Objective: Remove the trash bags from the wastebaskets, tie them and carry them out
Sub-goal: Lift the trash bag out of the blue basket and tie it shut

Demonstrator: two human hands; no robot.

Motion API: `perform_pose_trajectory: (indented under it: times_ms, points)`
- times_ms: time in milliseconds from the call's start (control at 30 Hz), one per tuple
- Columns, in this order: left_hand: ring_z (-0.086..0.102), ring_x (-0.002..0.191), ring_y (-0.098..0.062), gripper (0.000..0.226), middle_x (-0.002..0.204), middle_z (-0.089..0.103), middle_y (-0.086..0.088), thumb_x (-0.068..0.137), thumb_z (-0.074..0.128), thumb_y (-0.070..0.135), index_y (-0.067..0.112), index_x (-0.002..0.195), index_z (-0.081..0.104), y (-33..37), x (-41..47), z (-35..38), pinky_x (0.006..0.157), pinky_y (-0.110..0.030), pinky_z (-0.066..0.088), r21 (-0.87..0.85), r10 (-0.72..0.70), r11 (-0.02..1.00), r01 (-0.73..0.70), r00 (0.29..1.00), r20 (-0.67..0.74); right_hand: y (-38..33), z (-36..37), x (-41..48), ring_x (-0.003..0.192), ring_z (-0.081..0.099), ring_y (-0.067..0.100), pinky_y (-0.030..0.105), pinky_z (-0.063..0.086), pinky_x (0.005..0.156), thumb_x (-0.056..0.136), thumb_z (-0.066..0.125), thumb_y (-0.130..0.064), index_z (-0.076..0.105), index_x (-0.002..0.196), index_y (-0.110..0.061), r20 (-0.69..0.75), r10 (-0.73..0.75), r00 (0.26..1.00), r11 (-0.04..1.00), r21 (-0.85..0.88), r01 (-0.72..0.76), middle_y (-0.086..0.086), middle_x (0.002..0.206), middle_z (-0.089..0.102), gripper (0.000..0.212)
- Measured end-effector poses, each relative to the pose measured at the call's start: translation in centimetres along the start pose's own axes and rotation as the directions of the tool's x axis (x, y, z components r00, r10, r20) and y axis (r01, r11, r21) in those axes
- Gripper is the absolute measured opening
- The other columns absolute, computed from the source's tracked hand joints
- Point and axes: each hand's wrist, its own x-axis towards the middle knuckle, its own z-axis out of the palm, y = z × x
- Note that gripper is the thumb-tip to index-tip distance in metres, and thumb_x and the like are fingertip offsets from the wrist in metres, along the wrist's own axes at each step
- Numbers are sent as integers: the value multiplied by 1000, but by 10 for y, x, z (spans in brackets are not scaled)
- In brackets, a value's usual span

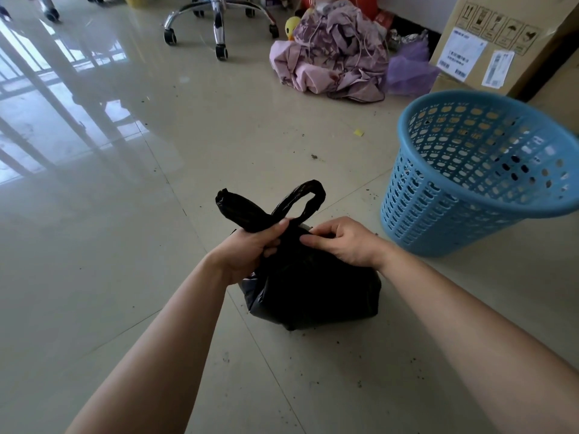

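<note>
Bag on the floor, lower centre of frame, out of the basket.
Left grip curled round the gathered handles; right grip pinching the bag's top just beside it. Blue basket near, at right. Cloth pile and box upper right.

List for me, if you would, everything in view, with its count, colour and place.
trash bag: one, black, on the floor, centre
wastebasket: one, blue, lattice walls, right of the bag, no bag inside
cloth pile: one, pink and purple, on the floor at the back
duck toy: one, yellow, at the pile's left edge
netting: one bunch, purple, between pile and box
cardboard box: one, brown, top right
chair base: one, chrome with black wheels, top centre
paper scrap: one, yellow, on the floor
left hand: grips the bag's handles
right hand: pinches the bag's top
</note>
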Motion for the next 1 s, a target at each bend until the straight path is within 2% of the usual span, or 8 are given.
perform_pose_trajectory:
  times_ms: [133,200,300,400,567,700,900,1000]
  points:
    - [29,57,-8,24,65,36,5,98,60,33,13,100,72,-2,-1,2,55,-17,30,-71,0,997,-2,1000,-24,-7,-9,-1,104,70,10,26,53,95,79,81,-41,64,123,-18,-12,58,998,996,66,-57,-2,111,73,53]
    - [29,58,-8,20,67,32,3,98,60,32,16,90,69,0,-3,4,57,-19,29,-67,-3,998,3,1000,1,-10,-14,2,108,69,13,29,55,90,74,84,-46,50,138,-22,-43,45,998,981,190,-37,0,119,67,76]
    - [32,58,-10,23,68,36,0,98,59,36,15,96,68,2,-5,9,58,-23,28,-65,-5,998,8,999,41,-25,-13,5,71,59,4,16,46,62,84,73,-39,64,125,-25,-184,-11,983,927,366,79,-3,102,68,45]
    - [37,60,-13,36,72,49,-2,99,51,43,15,111,69,6,-4,15,61,-24,35,-111,-20,993,35,992,127,-39,-2,9,58,46,2,15,43,58,96,64,-25,72,95,-20,-334,12,943,833,524,175,-10,76,68,9]
    - [47,67,-12,36,101,71,-5,100,41,45,32,113,72,8,-2,15,73,-29,39,-394,23,918,41,987,156,-54,-5,8,63,61,9,20,55,62,104,50,-22,60,87,-15,-355,81,931,492,827,272,8,91,75,20]
    - [56,68,-9,29,116,71,-9,102,36,43,31,95,62,9,-1,15,60,-24,43,-477,62,879,13,988,140,-63,-8,1,60,63,12,22,57,61,105,46,-22,56,83,-12,-328,83,941,325,902,286,9,79,72,26]
    - [63,78,-19,30,111,72,-13,97,48,37,22,71,51,9,6,3,69,-31,37,-524,-7,851,32,999,50,-57,-12,-17,71,70,16,25,60,68,104,48,-20,59,84,-9,-88,1,996,461,884,78,13,90,74,25]
    - [63,88,-23,17,100,66,-14,87,68,24,9,91,63,9,9,-4,87,-33,47,-505,26,863,-30,1000,-16,-48,-12,-25,74,71,16,25,61,69,103,46,-19,61,86,-8,-37,15,999,560,828,22,14,95,75,25]
